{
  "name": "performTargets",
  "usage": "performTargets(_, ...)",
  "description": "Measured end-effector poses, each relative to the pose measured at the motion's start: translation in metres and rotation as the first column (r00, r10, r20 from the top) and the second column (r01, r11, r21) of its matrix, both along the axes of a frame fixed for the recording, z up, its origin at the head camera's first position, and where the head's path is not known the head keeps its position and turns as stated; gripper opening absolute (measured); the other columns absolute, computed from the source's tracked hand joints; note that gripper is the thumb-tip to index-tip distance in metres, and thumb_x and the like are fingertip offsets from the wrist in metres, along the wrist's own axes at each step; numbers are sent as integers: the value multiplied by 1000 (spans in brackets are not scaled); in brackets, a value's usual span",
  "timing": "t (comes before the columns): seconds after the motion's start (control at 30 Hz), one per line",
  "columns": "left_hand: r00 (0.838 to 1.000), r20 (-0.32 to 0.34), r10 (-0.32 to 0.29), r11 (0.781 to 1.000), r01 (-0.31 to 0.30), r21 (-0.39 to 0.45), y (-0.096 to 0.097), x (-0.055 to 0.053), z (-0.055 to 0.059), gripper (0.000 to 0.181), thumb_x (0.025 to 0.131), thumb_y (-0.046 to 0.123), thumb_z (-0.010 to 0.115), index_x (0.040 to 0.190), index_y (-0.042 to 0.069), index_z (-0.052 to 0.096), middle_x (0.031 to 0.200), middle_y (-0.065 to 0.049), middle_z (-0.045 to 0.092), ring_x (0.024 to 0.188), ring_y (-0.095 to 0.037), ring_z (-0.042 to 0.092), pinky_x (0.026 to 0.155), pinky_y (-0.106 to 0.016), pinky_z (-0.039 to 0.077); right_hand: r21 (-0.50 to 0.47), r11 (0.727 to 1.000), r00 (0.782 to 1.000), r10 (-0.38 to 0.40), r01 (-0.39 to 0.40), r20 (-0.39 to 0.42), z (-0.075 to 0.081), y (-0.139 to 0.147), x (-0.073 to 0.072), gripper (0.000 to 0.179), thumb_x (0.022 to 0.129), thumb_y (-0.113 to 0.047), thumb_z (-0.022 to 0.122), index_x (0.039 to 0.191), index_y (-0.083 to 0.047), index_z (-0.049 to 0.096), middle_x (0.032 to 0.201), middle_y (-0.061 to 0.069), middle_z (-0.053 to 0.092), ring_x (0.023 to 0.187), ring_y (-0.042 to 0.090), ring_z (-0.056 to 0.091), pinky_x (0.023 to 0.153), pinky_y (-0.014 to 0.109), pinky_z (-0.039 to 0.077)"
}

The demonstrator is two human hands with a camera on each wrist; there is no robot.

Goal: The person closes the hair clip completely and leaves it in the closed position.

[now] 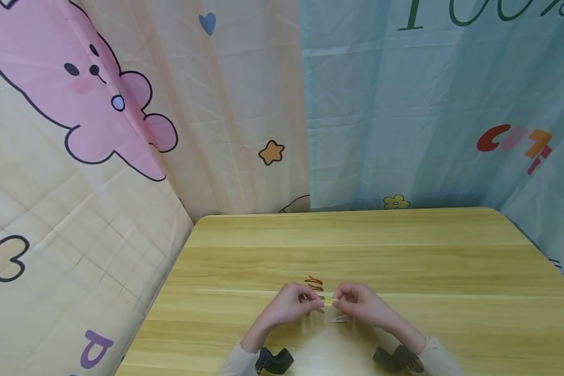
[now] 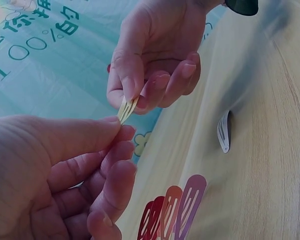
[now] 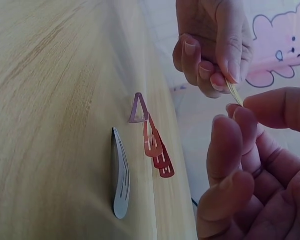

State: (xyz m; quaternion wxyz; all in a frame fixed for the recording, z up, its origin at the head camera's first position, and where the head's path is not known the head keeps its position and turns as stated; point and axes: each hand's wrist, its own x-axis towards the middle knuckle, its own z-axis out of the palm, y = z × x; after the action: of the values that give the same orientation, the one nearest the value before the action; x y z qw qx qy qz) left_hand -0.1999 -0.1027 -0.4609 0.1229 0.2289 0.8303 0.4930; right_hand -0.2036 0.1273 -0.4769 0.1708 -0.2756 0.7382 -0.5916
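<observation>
Between my two hands, a pale yellow snap hair clip [image 2: 128, 109] is stretched end to end. My left hand [image 1: 289, 304] pinches one end between thumb and forefinger. The other end is pinched the same way by my right hand [image 1: 366, 307]. On the table beneath lies a row of overlapping snap clips: a purple clip [image 2: 192, 200], an orange clip [image 2: 170, 202] and red clips [image 3: 162, 159]. A silvery white clip [image 3: 122, 180] lies apart from that row, below my right hand in the head view.
The wooden table [image 1: 404, 256] reaches to its far edge behind the hands. Printed curtains [image 1: 244, 104] hang right behind it and along the left side. Each wrist carries a dark camera device [image 1: 274, 361].
</observation>
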Motion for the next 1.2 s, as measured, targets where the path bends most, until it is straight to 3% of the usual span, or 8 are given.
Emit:
performTargets(0.37, 998, -29, -57, 998, 57, 15, 0, 0, 2, 12, 92, 14, 64, 86, 5, 69, 79, -6, 69, 58, -20, 61, 46, -19, 40, -14, 1000, 996, -14, 15, 89, 3, 0, 1, 21, 91, -14, 61, 90, 7, 58, 67, 26, 54, 51, 14, 49, 44, 25, 39)
performTargets(0.63, 998, 11, -68, 996, 67, 53, -1, 0, 0, 9, 92, 11, 63, 86, 6, 67, 80, -7, 67, 61, -25, 61, 49, -21, 43, -50, 999, 994, 10, -5, 112, 5, -2, 2, 26, 91, -13, 60, 92, 12, 54, 67, 8, 56, 53, 9, 49, 48, 21, 39)
performTargets(0.83, 997, 26, -79, 993, 76, 88, -2, -1, 0, 8, 92, 10, 63, 87, 5, 66, 83, -10, 65, 62, -29, 62, 51, -24, 45, -74, 997, 993, 28, -19, 115, 5, -1, 2, 28, 92, -11, 60, 92, 16, 52, 66, 7, 56, 53, 9, 50, 47, 20, 37)
performTargets(1.1, 994, 68, -83, 990, 74, 121, -3, 0, 2, 8, 92, 9, 63, 87, 5, 67, 85, -13, 67, 65, -35, 62, 55, -38, 51, -84, 995, 991, 60, -50, 120, 0, 1, -1, 31, 92, -13, 59, 94, 17, 52, 64, -2, 53, 54, 10, 50, 49, 21, 37)
performTargets(1.2, 992, 86, -89, 988, 77, 135, -4, 0, 3, 8, 92, 9, 63, 87, 4, 67, 86, -15, 67, 66, -36, 61, 54, -35, 50, -96, 993, 990, 76, -65, 121, -1, 2, -2, 32, 93, -13, 59, 94, 18, 51, 64, -4, 53, 54, 8, 50, 49, 21, 37)
